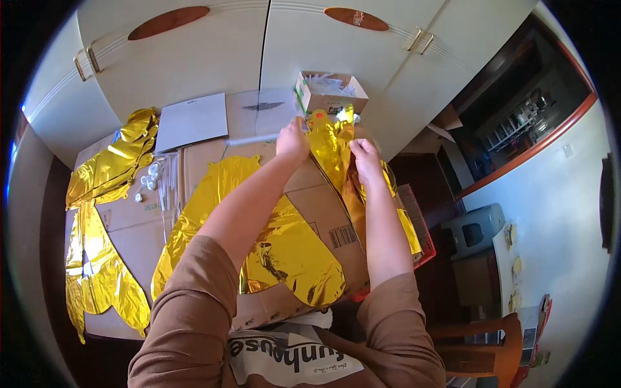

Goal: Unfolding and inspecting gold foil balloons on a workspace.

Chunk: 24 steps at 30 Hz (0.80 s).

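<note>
A flat gold foil balloon [330, 145] is lifted off the cardboard at the far right of the work surface, its lower part hanging down and creased. My left hand [293, 141] is closed at its upper left edge, fingertips against the foil. My right hand [367, 161] pinches the balloon's right side, with the thumb on top. Beneath my forearms lies another flat gold foil balloon [223, 187], wide and wrinkled. What exactly sits between the left fingertips is partly hidden.
More gold foil balloons [107, 173] lie at the left. Near them are small white round pieces [152, 176] and clear thin tubes [169, 184]. A grey-white sheet [192, 123], a clear bag [259, 113] and an open carton [333, 100] stand toward the cabinets. A wooden chair [482, 349] is at right.
</note>
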### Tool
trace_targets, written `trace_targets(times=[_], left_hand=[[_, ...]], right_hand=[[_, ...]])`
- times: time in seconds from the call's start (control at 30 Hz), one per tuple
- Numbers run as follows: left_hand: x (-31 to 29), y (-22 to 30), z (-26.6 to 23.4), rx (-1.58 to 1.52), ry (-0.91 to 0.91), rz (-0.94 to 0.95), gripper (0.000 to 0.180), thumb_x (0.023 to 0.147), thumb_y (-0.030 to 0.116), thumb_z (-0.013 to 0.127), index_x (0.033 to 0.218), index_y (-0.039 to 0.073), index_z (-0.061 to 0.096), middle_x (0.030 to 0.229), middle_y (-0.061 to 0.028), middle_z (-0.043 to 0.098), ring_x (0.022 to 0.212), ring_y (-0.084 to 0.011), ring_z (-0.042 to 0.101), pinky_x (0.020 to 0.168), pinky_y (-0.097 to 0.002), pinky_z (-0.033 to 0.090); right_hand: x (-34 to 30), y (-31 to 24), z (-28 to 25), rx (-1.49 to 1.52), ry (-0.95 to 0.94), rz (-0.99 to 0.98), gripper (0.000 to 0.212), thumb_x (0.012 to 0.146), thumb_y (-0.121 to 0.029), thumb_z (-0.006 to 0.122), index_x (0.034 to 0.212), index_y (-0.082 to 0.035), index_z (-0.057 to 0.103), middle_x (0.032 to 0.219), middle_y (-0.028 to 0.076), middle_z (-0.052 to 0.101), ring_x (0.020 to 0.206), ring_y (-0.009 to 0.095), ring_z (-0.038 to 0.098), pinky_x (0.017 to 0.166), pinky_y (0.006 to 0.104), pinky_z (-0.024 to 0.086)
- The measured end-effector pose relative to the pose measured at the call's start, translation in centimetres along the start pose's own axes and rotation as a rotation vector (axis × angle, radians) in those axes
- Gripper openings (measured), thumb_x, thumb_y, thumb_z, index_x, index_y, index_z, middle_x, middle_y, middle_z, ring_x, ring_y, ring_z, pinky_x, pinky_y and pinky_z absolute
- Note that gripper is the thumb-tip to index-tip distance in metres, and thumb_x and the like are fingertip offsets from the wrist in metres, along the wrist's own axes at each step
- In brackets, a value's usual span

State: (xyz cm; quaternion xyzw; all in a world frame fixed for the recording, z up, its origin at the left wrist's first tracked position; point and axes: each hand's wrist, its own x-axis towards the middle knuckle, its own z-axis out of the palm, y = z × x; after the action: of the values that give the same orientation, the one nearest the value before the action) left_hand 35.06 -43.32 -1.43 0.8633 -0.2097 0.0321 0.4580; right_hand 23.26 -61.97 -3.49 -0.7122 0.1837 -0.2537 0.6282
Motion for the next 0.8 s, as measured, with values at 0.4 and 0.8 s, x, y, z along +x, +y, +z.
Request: trace_targets(times=[0.4,0.8], left_hand=[[-7.4,6.2,0.2,0.634,-0.409,0.519,0.067,0.084,0.064,0.060,0.131,0.017,0.065,0.134,-0.0121,0.057,0.142,-0.0343,0.035,0.120,-0.0560,0.013],[-7.4,5.5,-0.5,0.599,-0.479,0.456,0.076,0.086,0.073,0.052,0.141,0.021,0.058,0.148,-0.0145,0.048,0.150,-0.0366,0.026,0.123,-0.0600,-0.002]], right_hand=[[-2.6,-1.8,-6.0,0.719,0.127,-0.043,0.028,0.097,-0.022,0.064,0.118,-0.004,0.063,0.112,0.007,0.067,0.102,0.022,0.064,0.091,0.0381,0.051],[-33.4,-20.7,-41.7,0.211,1.200,-0.625,0.043,0.101,-0.036,0.049,0.125,-0.002,0.061,0.122,0.017,0.064,0.111,0.033,0.062,0.096,0.0485,0.051]])
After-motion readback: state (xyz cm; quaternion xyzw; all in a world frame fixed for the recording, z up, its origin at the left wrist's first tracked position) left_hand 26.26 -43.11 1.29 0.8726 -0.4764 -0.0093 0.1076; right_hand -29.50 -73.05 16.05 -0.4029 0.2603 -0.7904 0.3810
